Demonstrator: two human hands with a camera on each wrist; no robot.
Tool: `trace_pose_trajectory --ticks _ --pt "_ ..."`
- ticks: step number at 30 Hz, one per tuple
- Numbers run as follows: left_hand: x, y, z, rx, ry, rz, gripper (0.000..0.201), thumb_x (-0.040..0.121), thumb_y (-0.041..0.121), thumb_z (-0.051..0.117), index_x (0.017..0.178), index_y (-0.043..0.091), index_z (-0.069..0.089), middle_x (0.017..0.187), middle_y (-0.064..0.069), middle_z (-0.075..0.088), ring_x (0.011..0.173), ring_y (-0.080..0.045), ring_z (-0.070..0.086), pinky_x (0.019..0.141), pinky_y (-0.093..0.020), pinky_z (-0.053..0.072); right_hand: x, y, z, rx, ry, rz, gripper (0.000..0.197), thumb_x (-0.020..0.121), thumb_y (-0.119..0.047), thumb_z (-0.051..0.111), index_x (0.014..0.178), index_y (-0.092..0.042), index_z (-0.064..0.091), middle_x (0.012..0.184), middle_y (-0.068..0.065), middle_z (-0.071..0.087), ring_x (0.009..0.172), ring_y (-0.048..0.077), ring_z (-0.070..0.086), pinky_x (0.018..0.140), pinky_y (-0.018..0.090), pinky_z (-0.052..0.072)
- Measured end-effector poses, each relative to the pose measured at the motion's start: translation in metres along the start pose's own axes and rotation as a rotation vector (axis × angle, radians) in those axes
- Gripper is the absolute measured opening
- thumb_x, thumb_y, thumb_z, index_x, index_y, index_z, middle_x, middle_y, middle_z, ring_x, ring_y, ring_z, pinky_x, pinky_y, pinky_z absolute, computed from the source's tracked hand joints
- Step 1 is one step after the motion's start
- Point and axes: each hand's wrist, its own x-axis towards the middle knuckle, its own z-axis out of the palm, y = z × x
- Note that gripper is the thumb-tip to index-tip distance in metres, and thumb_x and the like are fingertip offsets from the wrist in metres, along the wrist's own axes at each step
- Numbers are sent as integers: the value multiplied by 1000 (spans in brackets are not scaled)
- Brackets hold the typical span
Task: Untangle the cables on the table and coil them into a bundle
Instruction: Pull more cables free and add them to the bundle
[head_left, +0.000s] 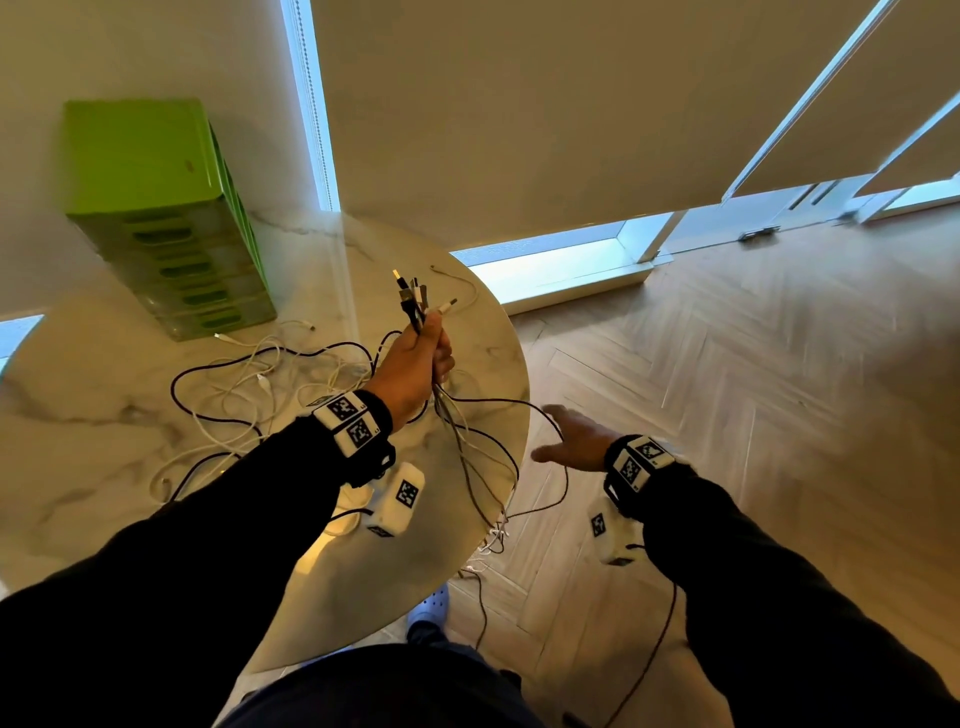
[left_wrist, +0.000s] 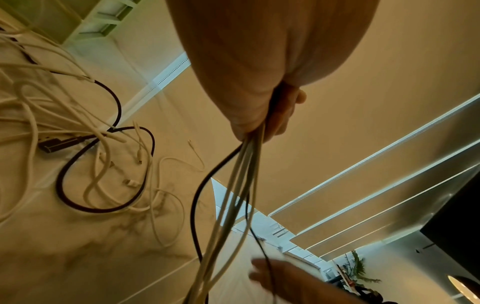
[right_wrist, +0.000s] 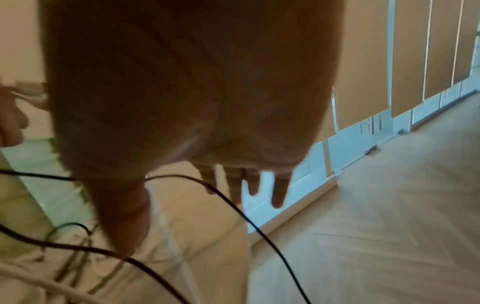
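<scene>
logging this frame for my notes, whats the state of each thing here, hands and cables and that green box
left hand: raised over the table, grips a bunch of cable ends
bunch of black and white cable ends: plugs up, cords trailing down past the table edge
right hand: open, fingers spread, holding nothing
loose black and white cables: tangled on the round marble table
green plastic drawer box: upright, drawers shut

a round marble surface by beige roller blinds, daylight at their edges; herringbone wood floor; green drawer unit.
</scene>
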Motion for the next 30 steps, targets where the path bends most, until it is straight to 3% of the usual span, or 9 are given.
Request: trace_pose_trajectory --ticks 3,6,10,12,14,18,23,26,30 --pt "-2 4 6 -37 -97 -32 41 108 40 31 75 17 40 54 7 35 53 -11 32 55 -26 28 -11 -46 -4 169 44 -336 102 76 -57 78 156 -30 20 162 2 24 145 23 25 116 45 28" --pt "-6 10 12 -49 -186 -58 37 108 37 33 81 14 44 57 5 39 55 -11 37 57 -25 34 -14 -95 -6 247 -28 -480 92 78 -53 77 152 -25 30 156 1 37 139 16 36 114 35 29" --pt "-11 18 8 -105 -193 -98 24 109 28 36 95 12 47 59 6 39 55 -11 41 62 -27 36 -7 -118 -1 176 -130 -459 35 95 -50 59 100 -16 69 96 -1 73 87 9 67 96 31 50" --pt "-12 22 3 -199 -159 -94 17 109 23 37 97 15 46 61 6 37 55 -10 40 65 -29 38 -2 -114 -1 182 -134 -359 46 96 -53 56 70 -15 60 68 1 65 61 11 59 76 27 50" --pt "-12 25 -2 -307 -119 -85 14 108 18 39 97 23 46 67 5 35 57 -9 37 69 -29 43 3 -110 -7 213 -101 -242 51 92 -55 61 63 -14 50 64 6 56 59 17 52 65 28 45" --pt "-9 26 -7 -398 -39 -27 25 104 6 45 92 28 43 74 5 38 58 -8 40 77 -30 45 12 -108 -26 114 57 -180 46 92 -51 60 64 -15 51 68 8 55 64 22 50 64 32 40" --pt "-1 45 -16 -361 97 103 31 102 1 48 96 29 36 74 6 37 61 -5 44 72 -26 44 11 -115 -23 -157 434 -220 31 99 -40 43 90 -17 63 90 12 68 80 32 60 73 36 48" --pt "6 51 -30 -266 196 122 32 101 6 53 95 31 34 76 9 36 63 -6 38 68 -24 37 11 -124 -1 -292 318 -409 21 101 -29 42 111 -15 54 93 11 69 83 32 68 70 38 53" --pt "8 37 -43 -64 268 56 26 102 17 54 95 32 34 85 8 35 71 -6 38 70 -26 34 1 -152 37 -493 68 -573 36 102 -26 43 132 -7 42 111 17 66 95 37 66 75 42 51"
